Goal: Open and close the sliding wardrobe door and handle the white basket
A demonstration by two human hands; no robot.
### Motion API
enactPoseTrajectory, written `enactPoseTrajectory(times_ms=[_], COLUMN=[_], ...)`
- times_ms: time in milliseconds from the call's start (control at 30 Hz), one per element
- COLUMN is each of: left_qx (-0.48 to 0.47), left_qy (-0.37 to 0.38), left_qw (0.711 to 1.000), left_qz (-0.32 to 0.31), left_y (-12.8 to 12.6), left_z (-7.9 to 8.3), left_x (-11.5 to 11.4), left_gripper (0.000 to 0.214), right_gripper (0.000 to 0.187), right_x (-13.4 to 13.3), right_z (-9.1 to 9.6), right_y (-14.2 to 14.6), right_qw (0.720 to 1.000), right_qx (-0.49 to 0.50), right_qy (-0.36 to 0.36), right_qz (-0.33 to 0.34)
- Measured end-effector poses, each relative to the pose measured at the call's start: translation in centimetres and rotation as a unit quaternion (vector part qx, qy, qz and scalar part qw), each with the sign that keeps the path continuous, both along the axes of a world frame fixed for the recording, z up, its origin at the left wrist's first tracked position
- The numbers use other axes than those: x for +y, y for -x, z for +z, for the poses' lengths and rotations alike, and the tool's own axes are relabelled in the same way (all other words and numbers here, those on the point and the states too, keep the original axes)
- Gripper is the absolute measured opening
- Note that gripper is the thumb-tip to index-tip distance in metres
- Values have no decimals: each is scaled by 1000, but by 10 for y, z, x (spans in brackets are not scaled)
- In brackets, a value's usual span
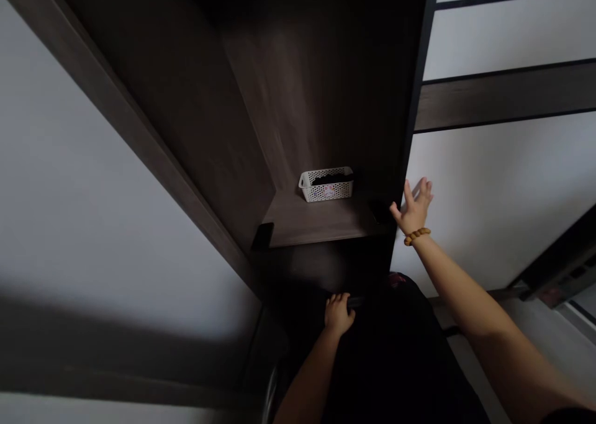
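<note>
My right hand (413, 208) is open with fingers spread, beside the dark edge of a white sliding door (484, 182). A brown twisted band (417, 236) circles that wrist. Lower down, my left hand (339, 314) has its fingers curled over something dark in the shadow below the shelf; what it grips is hidden. A white perforated basket (328, 192) with dark contents stands on the wooden shelf (316, 222) inside the open cabinet, apart from both hands.
A dark flat object (263, 235) lies at the shelf's left front corner, and another dark flat object (380, 212) is near its right end. A pale panel (107, 194) with a wooden frame borders the left side. My dark-clothed leg (395, 349) is below.
</note>
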State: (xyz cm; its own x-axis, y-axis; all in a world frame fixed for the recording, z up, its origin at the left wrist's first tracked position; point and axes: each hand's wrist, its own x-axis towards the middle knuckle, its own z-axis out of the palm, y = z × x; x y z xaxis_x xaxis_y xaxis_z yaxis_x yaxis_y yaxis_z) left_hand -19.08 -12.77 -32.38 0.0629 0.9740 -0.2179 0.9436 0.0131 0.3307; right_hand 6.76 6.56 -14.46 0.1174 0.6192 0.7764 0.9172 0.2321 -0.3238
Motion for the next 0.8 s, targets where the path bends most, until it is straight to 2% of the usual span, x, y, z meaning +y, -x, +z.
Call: enactPoseTrajectory(times_ms=[133,367,567,800], left_qx=[-20,-70,-137,-233], left_qy=[8,2,-19,-31], left_qw=[1000,998,990,971], left_qz=[-5,6,30,51], left_y=[8,12,12,25], left_z=[-3,-8,-18,-34], left_x=[10,21,39,66], left_gripper=[45,38,38,37], right_gripper=[91,72,60,60], right_x=[10,20,32,55], right_z=[-2,-9,-17,-26], right_y=[-20,-63,-87,-114], right_qw=[1000,999,990,977], right_qx=[-9,5,32,-14], right_qy=[-15,-35,-137,-214], right_qz=[0,-10,-8,2])
